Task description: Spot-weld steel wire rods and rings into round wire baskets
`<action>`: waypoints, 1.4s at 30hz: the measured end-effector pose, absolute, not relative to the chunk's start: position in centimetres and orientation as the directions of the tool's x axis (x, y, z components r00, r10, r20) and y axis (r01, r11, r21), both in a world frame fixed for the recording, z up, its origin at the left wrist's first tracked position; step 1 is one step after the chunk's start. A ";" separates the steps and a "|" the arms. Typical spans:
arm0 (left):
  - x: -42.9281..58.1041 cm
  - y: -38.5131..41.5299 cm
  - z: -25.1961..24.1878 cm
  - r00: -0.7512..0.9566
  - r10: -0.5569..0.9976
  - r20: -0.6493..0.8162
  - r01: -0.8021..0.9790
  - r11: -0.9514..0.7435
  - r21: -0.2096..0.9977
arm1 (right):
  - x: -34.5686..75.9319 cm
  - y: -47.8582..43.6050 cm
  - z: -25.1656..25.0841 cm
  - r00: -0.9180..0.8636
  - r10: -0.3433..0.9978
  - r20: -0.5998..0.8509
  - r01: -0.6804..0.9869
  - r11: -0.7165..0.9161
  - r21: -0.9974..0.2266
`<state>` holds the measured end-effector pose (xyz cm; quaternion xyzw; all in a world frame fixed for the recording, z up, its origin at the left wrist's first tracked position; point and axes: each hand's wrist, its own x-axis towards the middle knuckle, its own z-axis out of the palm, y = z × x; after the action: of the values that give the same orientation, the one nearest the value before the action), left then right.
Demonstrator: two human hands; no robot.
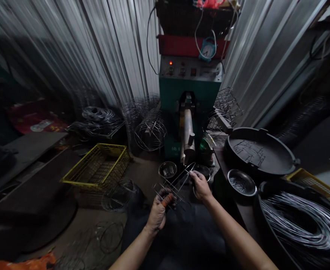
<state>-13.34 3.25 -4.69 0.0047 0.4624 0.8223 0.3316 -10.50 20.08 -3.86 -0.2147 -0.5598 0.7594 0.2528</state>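
Note:
My left hand [159, 210] is closed around one side of a small wire frame [179, 183], and something orange covers one of its digits. On the frame's far right side my right hand [200, 184] pinches at the wire; whether it holds a separate small piece is too dark to tell. The frame lies tilted just below the metal electrode arm [188, 131] of a green machine [169, 105]. Close by are a steel bowl [167, 170] on the left and another round bowl [203, 171], partly hidden behind my right hand.
A yellow wire basket [97, 183] stands at left, with coiled wire racks [150, 131] behind it. To the right are a round black tray [266, 150], a bowl of small metal pieces [241, 182] and a tub holding bent wires [302, 221]. A lit red lamp [170, 63] shows on the machine.

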 end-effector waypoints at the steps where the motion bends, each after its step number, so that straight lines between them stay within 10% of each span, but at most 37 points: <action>1: -13.4 3.3 -4.7 -0.781 0.548 -0.299 -0.540 -0.354 0.764 | -10.6 20.1 -3.8 -0.776 0.629 -0.043 -0.146 -0.246 -0.958; 21: -14.0 4.7 -2.7 -0.782 0.538 -0.314 -0.548 -0.354 0.758 | -12.4 21.1 -3.4 -0.752 0.644 -0.139 -0.113 -0.335 -0.936; 31: -13.2 5.3 -2.8 -0.838 0.467 -0.282 -0.510 -0.485 0.711 | -5.3 19.2 -3.3 -0.947 0.321 -0.010 0.092 0.241 -0.966; 42: -13.6 5.5 -3.1 -0.843 0.475 -0.253 -0.491 -0.486 0.723 | -5.8 18.7 -4.4 -0.904 0.380 0.199 0.003 0.468 -0.883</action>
<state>-13.59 5.55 -3.07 -0.0094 0.4228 0.8618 0.2801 -5.77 18.66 -4.42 -0.1143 -0.8361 0.5027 0.1875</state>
